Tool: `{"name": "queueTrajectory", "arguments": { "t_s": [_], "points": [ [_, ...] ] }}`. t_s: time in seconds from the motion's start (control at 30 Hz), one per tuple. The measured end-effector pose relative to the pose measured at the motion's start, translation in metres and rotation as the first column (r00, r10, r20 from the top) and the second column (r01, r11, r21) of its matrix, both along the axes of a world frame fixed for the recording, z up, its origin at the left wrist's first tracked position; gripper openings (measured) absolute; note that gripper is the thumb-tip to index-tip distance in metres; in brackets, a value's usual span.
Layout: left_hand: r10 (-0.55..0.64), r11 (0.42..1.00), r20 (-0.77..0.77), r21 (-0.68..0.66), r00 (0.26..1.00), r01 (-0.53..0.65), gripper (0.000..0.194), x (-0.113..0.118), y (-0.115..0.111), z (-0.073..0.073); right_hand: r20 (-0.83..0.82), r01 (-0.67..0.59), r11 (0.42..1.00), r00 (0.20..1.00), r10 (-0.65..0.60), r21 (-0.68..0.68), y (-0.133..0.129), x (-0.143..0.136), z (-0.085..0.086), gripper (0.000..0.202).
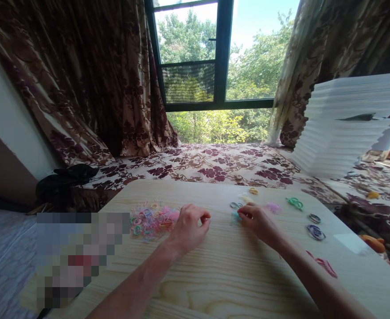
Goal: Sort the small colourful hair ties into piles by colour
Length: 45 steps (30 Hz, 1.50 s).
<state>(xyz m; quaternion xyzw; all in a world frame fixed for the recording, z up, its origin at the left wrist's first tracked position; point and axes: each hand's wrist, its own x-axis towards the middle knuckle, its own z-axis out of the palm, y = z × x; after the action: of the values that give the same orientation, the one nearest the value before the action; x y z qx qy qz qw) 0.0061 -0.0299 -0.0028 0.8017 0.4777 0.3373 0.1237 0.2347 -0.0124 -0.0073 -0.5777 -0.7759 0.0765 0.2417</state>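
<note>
A mixed pile of small coloured bands (pixel 151 221) lies on the wooden table (pixel 195 283), left of centre. Just right of it is my left hand (pixel 195 221), thumb and forefinger pinched; whatever is between them is too small to name. My right hand (pixel 253 217) has its fingertips together at a small teal cluster (pixel 235 217); I cannot make out what they hold. Grey-blue bands (pixel 236 205) sit just behind. Around these lie yellow bands (pixel 253 191), a pink-purple cluster (pixel 274 208), green bands (pixel 295 203), dark bands (pixel 314 218), purple bands (pixel 316 232) and red-pink bands (pixel 326 266).
A blurred-out object (pixel 78 261) covers the table's left edge. Behind the table is a flower-patterned ledge (pixel 215 164) below a window (pixel 220 57) with curtains. White pleated material (pixel 344 128) stands at the right. A black item (pixel 65 181) lies at the left.
</note>
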Motion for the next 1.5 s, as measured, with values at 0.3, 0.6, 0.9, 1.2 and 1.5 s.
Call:
{"name": "queueTrajectory", "arguments": {
  "t_s": [0.3, 0.6, 0.9, 1.2, 1.5],
  "points": [
    [0.03, 0.999, -0.011, 0.027, 0.999, -0.03, 0.013, -0.011, 0.01, 0.001, -0.006, 0.04, 0.999, 0.999, -0.04, 0.017, 0.001, 0.005, 0.009, 0.03],
    [0.185, 0.98, -0.072, -0.064, 0.98, -0.189, 0.015, -0.045, 0.027, 0.015, -0.063, -0.039, 0.998, 0.997, 0.042, 0.044, -0.008, -0.016, 0.007, 0.027],
    [0.052, 0.993, -0.225, -0.089, 0.973, -0.073, 0.017, -0.044, 0.015, 0.021, -0.073, -0.334, 0.937, 0.942, 0.328, -0.104, -0.025, -0.048, 0.003, 0.025],
    [-0.127, 0.989, -0.335, -0.11, 0.934, 0.095, 0.012, -0.026, -0.002, 0.02, -0.026, -0.284, 0.953, 0.959, 0.283, -0.102, -0.027, -0.05, 0.003, 0.026],
    [-0.115, 0.993, -0.381, -0.023, 0.917, 0.115, 0.016, -0.023, 0.0, 0.011, -0.087, -0.307, 0.949, 0.95, 0.3, -0.077, -0.03, -0.054, 0.002, 0.026]
  ]
}}
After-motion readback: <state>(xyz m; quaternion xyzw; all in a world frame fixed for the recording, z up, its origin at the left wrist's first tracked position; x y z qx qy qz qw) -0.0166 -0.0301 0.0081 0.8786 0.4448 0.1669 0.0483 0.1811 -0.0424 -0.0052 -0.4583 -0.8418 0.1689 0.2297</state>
